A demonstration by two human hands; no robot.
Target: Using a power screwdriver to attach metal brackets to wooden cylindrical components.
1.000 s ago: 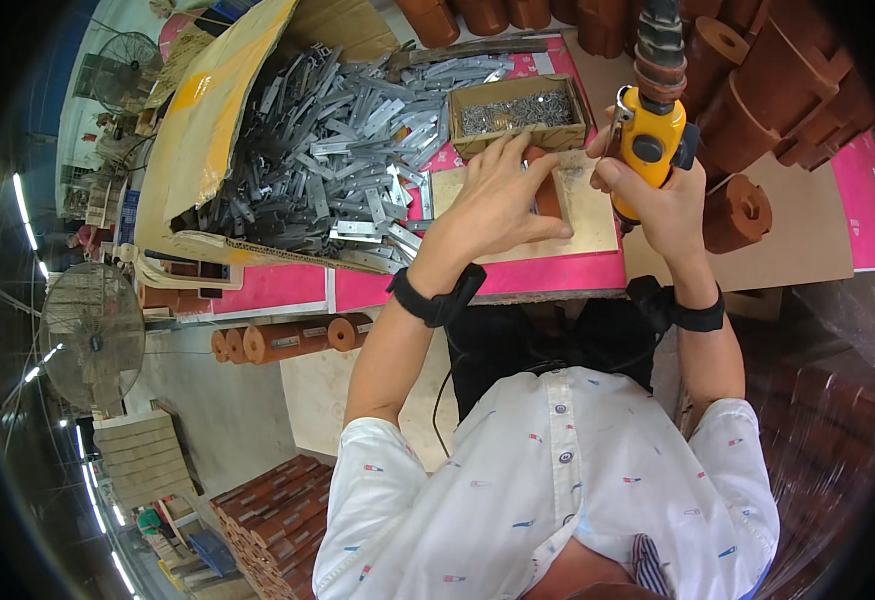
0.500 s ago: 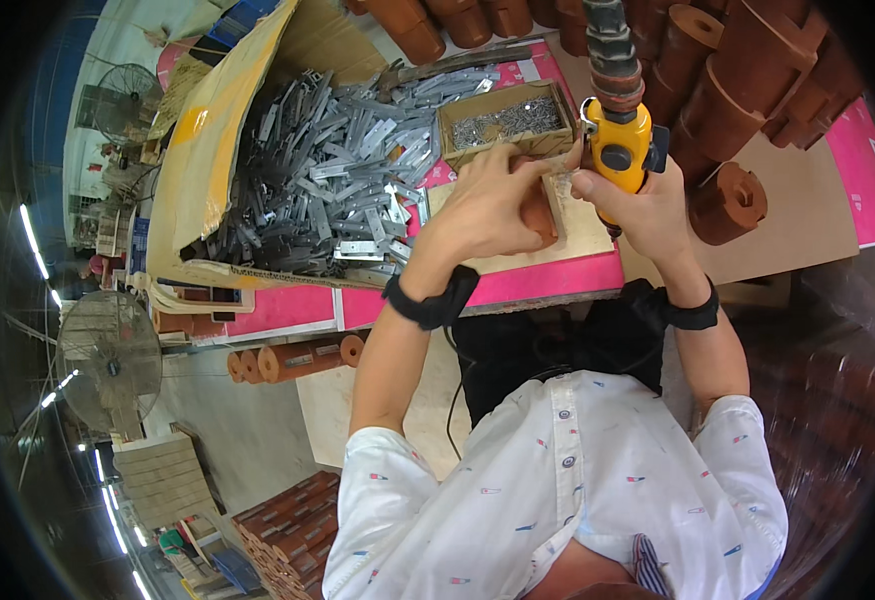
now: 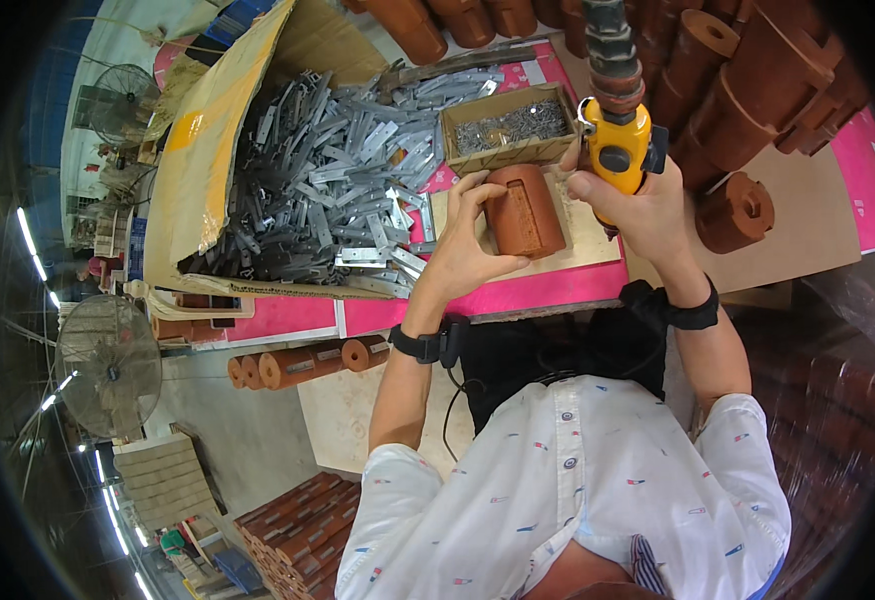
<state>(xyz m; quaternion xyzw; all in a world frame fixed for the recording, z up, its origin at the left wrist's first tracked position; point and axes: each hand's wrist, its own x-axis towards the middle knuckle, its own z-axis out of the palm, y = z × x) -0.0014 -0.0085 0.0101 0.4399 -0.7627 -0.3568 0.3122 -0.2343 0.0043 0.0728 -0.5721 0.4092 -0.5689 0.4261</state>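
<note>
Near the upper centre of the frame, the left hand (image 3: 462,245) curls around a reddish-brown cylindrical wooden block (image 3: 523,210) lying on a pale board (image 3: 587,235). The right hand (image 3: 647,215), just right of it, is wrapped around a yellow power screwdriver (image 3: 619,150). A cardboard box of screws (image 3: 510,127) sits just above the block.

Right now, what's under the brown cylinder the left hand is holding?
The brown cylinder lies on a pale board, which sits on the pink table surface. The left hand grips its side. Whatever lies directly beneath the cylinder is covered.
</note>
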